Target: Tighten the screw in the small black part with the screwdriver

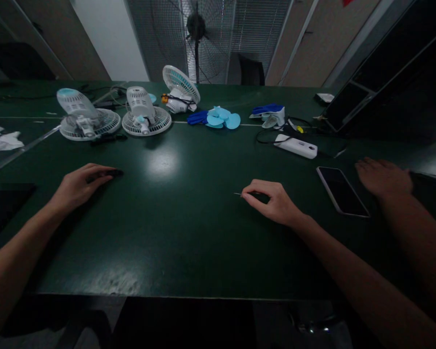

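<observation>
My left hand [80, 184] rests over the left part of the green table [167, 242], its thumb and fingers pinching a small black object [115, 172]. On the right, my right hand [271, 199] holds a thin metal piece [237, 194] between thumb and forefinger, its tip pointing left. The hands are well apart. Beyond them stand small white fans [140, 114], with a blue fan blade [221, 118] lying to their right.
Another person's hand [383, 177] lies flat at the right, beside a phone [342, 191]. A white power strip [296, 146], gloves [271, 115] and cables are at the back right. Crumpled tissue [5, 141] lies at the far left.
</observation>
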{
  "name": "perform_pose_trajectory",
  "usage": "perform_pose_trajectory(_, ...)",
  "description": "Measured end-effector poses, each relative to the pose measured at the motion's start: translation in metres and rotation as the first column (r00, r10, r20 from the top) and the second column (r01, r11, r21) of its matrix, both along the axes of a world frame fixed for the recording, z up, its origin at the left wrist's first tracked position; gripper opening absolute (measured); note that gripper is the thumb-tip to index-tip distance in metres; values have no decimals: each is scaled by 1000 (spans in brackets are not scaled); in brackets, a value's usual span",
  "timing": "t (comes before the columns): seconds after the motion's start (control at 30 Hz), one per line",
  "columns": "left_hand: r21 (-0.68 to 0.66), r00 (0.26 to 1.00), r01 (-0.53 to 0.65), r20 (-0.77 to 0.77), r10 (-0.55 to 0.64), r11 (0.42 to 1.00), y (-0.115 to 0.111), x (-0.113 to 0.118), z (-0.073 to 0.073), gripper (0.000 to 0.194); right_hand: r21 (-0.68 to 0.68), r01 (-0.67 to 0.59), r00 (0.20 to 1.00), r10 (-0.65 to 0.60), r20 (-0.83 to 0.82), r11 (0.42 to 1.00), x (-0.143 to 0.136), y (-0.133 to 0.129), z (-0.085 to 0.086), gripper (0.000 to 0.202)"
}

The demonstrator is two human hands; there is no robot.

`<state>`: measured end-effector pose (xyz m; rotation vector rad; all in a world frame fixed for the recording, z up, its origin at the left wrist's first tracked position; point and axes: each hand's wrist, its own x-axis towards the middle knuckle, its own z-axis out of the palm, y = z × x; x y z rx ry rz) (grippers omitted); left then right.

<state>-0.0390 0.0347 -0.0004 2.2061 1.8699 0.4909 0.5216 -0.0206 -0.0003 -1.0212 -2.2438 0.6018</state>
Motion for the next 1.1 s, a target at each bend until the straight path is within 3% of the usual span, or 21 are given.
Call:
perform_pose_trajectory(0.27,-81,996,-45,69,51,996,-8,-16,1,82,-4,4,1000,-4,8,1000,0,0,1,15)
perform_pose_trajectory(0.4,19,994,-100,-43,101,995,-10,-19,1,77,-19,0,1000,0,10,1000,1,1,0,16)
perform_pose_trajectory(0.57,106,985,-47,-157,64,993,-7,-22,-5,53,-29,-4,1000,5,15,1000,2,1,-1,18)
perform_pose_trajectory(0.67,132,966,-171,-173,192,976,-8,-21,-7,43,-28,0,1000,1,18,1000,2,1,-2,17)
perform_pose_trajectory(0.77,201,951,-307,27,308,930,-13,-10,-4,42,-37,-6,1000,6,14,999,2,0,-2,18)
perform_pose_trajectory(0.9,240,951,-276,208,229,931,-18,16,2,43,-34,-5,1000,6,19,999,1,1,-1,19)
perform_pose_trajectory(1.1,246,982,-124,172,83,961,-13,32,-1,41,-22,2,999,-2,34,1000,0,1,-1,19)
